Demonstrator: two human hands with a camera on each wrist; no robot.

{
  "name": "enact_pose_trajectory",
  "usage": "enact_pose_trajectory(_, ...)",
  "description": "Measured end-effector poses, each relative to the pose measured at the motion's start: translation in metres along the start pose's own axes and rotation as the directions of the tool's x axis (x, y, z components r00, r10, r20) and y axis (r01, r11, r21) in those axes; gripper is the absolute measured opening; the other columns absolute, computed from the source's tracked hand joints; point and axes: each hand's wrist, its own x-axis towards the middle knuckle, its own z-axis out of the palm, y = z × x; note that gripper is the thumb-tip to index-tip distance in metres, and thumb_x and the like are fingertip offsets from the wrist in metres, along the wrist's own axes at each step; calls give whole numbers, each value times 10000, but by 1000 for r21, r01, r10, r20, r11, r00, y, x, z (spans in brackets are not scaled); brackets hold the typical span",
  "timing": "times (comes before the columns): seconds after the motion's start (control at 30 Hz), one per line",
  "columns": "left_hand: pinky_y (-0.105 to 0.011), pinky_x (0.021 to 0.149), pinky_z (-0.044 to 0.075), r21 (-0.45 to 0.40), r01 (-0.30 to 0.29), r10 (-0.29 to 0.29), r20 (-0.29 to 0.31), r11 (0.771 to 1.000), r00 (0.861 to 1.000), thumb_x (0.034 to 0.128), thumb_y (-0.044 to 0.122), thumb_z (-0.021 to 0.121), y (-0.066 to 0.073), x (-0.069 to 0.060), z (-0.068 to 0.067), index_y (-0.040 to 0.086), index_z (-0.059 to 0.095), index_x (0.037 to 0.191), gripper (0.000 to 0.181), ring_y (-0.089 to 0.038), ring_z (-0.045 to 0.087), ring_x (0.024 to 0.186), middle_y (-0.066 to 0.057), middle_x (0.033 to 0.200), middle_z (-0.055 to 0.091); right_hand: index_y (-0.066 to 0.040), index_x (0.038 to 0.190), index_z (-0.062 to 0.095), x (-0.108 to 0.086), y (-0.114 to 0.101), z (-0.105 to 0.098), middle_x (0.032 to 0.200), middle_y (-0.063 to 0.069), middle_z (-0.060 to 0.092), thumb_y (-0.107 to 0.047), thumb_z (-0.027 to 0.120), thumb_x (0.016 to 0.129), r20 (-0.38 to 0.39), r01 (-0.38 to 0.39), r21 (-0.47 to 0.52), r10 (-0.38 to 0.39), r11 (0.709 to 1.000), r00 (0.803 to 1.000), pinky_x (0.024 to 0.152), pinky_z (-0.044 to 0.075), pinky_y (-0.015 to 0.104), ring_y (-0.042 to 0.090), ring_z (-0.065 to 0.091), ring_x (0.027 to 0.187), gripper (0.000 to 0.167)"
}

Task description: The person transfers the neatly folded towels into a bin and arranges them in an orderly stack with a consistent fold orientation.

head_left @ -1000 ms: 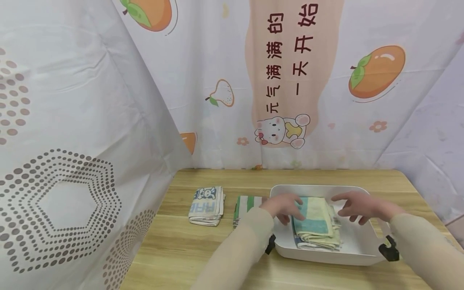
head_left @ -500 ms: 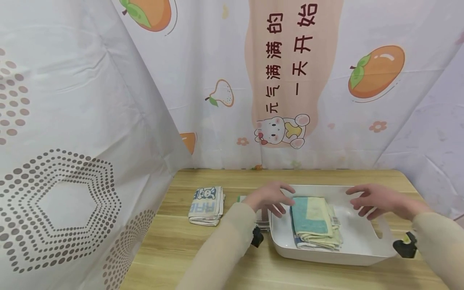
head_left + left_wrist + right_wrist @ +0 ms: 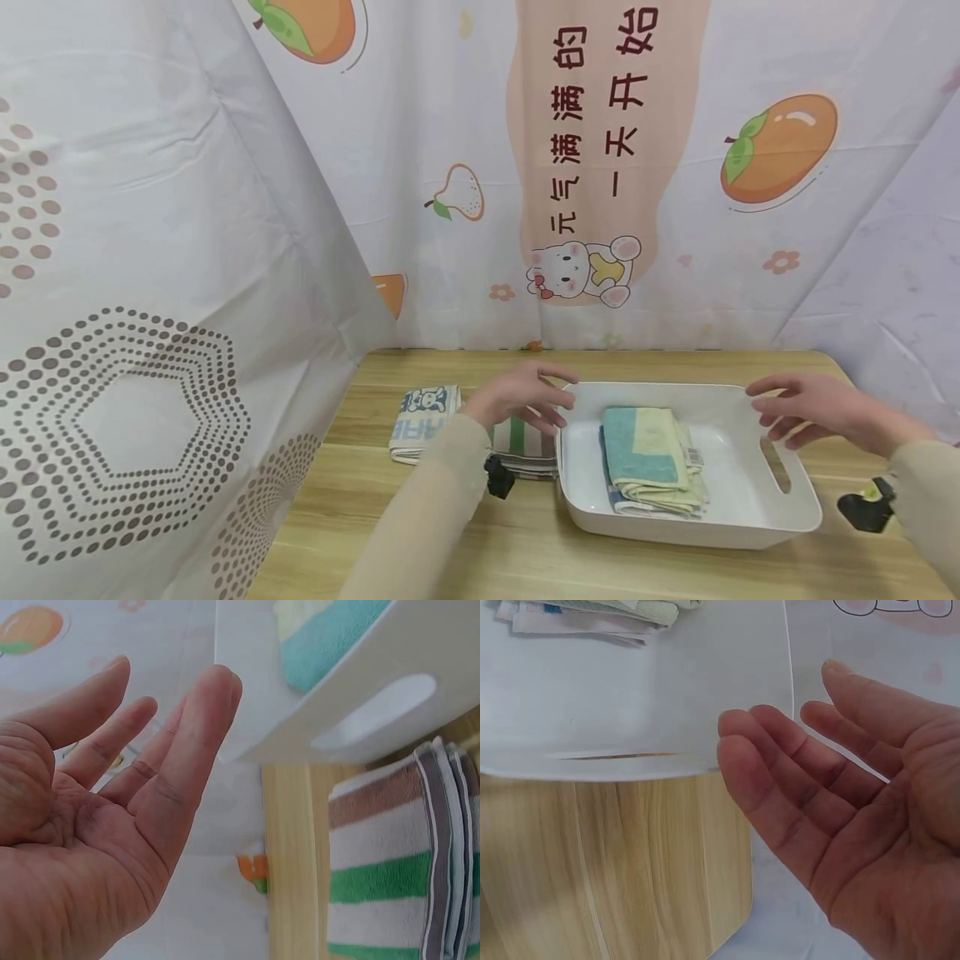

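Folded towels (image 3: 648, 450), the uppermost teal and pale yellow, lie stacked inside a white bin (image 3: 690, 534), nearer the right edge of the wooden table (image 3: 337, 517) than the left. Just beside the bin is a striped towel (image 3: 525, 450) in green, white and brown; a blue-and-white towel (image 3: 420, 429) lies closer to the table's left edge. The left hand (image 3: 517, 393) and right hand (image 3: 817, 408), fingers loose and holding nothing, hover at the bin's opposite ends.
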Motion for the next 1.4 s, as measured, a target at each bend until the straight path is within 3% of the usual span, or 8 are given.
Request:
enact_pose_trajectory(0.3, -443, 793, 626, -75, -38, 35, -42, 996, 999, 958, 130, 724, -18, -10, -29, 134, 630, 1383, 435, -399, 721, 1026, -233, 1220, 696, 218, 1433, 268, -7, 16, -12, 968, 123, 660, -185, 525, 1077, -6, 23, 62, -23, 998, 1000, 733, 624, 427, 243, 716, 832, 596)
enact_pose_trajectory(0.47, -466, 846, 612, -113, -25, 16, -79, 993, 997, 997, 128, 670, -31, -16, -44, 143, 620, 1390, 397, -435, 689, 1095, -259, 1279, 660, 196, 1450, 253, -9, 23, -13, 996, 111, 679, -212, 537, 1072, 3, -30, 75, 30, 997, 1000, 736, 622, 428, 257, 720, 865, 625)
enact_pose_trajectory(0.63, -519, 928, 574, -153, -3, -13, -103, 988, 995, 1002, 148, 668, -47, -17, -55, 149, 597, 1415, 419, -457, 657, 1146, -248, 1315, 642, 177, 1495, 211, -10, 30, -10, 1072, 157, 733, -234, 564, 1063, 52, -27, 104, 22, 994, 998, 766, 621, 448, 299, 730, 923, 693)
enact_pose_trajectory(0.87, -501, 926, 578, -200, 10, -40, -147, 980, 988, 985, 155, 693, -67, -19, -65, 102, 534, 1470, 513, -452, 648, 1166, -256, 1341, 614, 128, 1542, 176, -11, 37, -4, 1145, 176, 732, -192, 587, 1048, 87, -26, 132, 15, 991, 996, 766, 622, 458, 335, 736, 928, 718)
enact_pose_trajectory(1.07, -505, 924, 579, -205, 29, -69, -192, 978, 979, 978, 135, 693, -82, -17, -68, 83, 489, 1505, 568, -440, 652, 1161, -263, 1364, 600, 72, 1572, 176, -11, 41, -1, 1088, 151, 750, -226, 590, 1051, 81, -60, 147, 49, 987, 996, 752, 624, 436, 315, 743, 899, 729)
enact_pose_trajectory(1.2, -510, 926, 577, -195, 54, -99, -229, 979, 968, 981, 116, 681, -90, -15, -68, 91, 488, 1511, 565, -418, 667, 1133, -248, 1315, 629, 62, 1578, 169, -11, 45, -1, 1074, 164, 755, -220, 571, 1062, 106, -52, 187, 32, 981, 994, 740, 625, 437, 324, 748, 890, 712)
enact_pose_trajectory(1.3, -508, 926, 578, -184, 69, -114, -246, 981, 962, 985, 120, 676, -95, -15, -68, 97, 501, 1501, 545, -394, 681, 1104, -238, 1278, 643, 2, 1597, 237, -11, 47, -1, 1080, 170, 753, -216, 557, 1069, 129, -44, 214, 16, 976, 992, 743, 625, 434, 330, 747, 905, 655)
enact_pose_trajectory(1.4, -509, 929, 576, -163, 84, -125, -263, 983, 957, 986, 144, 678, -99, -15, -68, 108, 523, 1485, 524, -374, 691, 1083, -224, 1234, 666, -206, 1573, 416, -10, 48, -2, 1087, 169, 750, -201, 556, 1068, 153, -37, 255, -3, 966, 988, 749, 626, 432, 334, 744, 915, 524)
